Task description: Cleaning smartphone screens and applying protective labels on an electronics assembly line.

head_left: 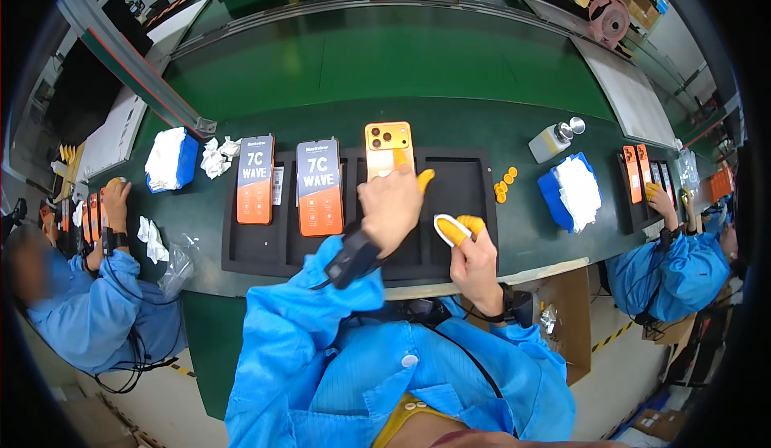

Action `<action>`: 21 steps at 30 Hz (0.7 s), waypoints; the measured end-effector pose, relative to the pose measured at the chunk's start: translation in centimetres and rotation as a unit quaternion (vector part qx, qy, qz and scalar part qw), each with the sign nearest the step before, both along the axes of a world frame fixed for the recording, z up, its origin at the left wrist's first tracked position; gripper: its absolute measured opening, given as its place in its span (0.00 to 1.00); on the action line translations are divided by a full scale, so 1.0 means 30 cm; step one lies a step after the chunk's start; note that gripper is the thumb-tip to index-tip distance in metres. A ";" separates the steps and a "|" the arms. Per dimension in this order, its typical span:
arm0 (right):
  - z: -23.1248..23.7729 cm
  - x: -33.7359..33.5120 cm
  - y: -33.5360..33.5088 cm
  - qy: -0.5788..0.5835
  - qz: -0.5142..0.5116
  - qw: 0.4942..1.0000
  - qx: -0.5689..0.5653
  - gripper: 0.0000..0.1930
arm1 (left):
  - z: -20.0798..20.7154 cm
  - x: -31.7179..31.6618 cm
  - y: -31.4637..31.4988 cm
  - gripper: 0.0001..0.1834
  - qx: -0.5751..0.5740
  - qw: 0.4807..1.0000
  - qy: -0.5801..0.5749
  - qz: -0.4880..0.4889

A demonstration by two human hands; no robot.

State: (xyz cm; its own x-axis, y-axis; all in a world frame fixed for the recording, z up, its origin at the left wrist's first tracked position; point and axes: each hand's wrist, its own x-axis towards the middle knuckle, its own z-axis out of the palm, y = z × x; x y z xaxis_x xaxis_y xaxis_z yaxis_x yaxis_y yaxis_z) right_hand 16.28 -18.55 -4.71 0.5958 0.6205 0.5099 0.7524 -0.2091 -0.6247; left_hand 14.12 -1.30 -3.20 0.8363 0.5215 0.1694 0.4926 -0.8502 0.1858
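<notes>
So the left hand (391, 207) is laid over the lower end of the glossy orange phone (389, 138), which sits camera-side up at the third slot of the black tray (454, 177), and I can't tell if those fingers actually grip it or just press. The right hand (474, 265) is curled in near the tray's front rim, yellow finger cots (474, 224) bunched by a white scrap I can't tell is pinched. There's bare room in the rightmost slot, and smooth green tabletop (514, 235) between the tray and the boxy blue tub (551, 194) of crumpled white wipes (578, 194).
</notes>
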 end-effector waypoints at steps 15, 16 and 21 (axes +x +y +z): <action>-0.015 0.066 -0.162 0.022 -0.070 0.997 -0.007 0.19 | -0.067 -0.496 0.081 0.28 0.021 0.985 -0.115 0.129; -0.007 0.081 -0.171 0.125 -0.090 0.988 0.016 0.18 | -0.074 -0.500 0.085 0.28 0.016 0.985 -0.120 0.126; -0.039 0.262 -0.176 0.148 -0.193 0.956 0.163 0.15 | -0.071 -0.507 0.103 0.26 0.028 0.985 -0.107 0.134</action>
